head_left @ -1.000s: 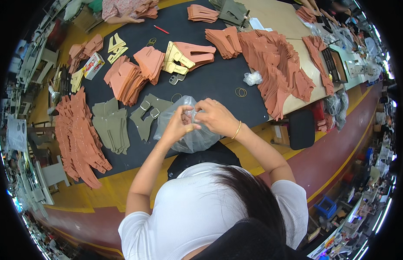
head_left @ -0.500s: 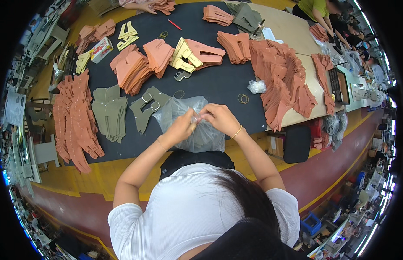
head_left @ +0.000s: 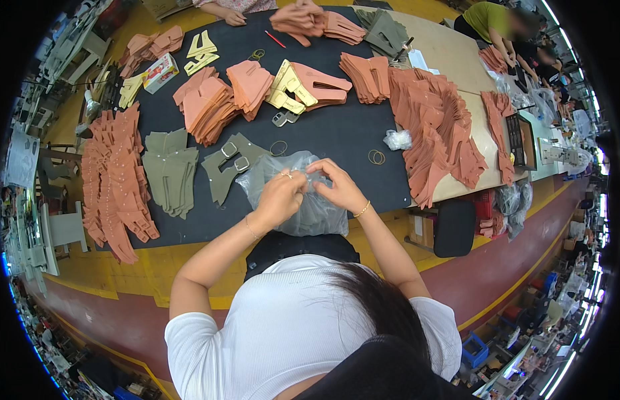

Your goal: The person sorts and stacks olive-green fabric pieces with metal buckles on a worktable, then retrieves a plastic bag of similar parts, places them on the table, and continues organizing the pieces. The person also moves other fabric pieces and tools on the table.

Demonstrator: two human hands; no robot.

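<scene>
In front of me at the table's near edge sits a crumpled clear plastic bag (head_left: 326, 217) with grey-green pieces showing through it. My left hand (head_left: 282, 199) is closed at the gathered top of the bag. Fingers bent, my right hand (head_left: 342, 190) pinches the plastic right beside it. The hands hide the bag's mouth. Left of the bag lies a grey-green cut piece with two metal buckles (head_left: 223, 175), and beside that a stack of grey-green pieces (head_left: 170, 173). One loose rubber band (head_left: 278, 148) rests just beyond the bag.
Long stacks of orange-brown pieces flank me, left (head_left: 116, 180) and right (head_left: 433, 127). Farther back are more orange stacks (head_left: 202, 110), yellow templates (head_left: 290, 87), a red pen (head_left: 276, 40) and a small box (head_left: 160, 73). Across the table, a person's hand (head_left: 235, 17) reaches in.
My left hand has turned over at the bag's top, and the twisted plastic between my hands is now mostly hidden. Across the table, orange pieces have moved right, beside another stack.
</scene>
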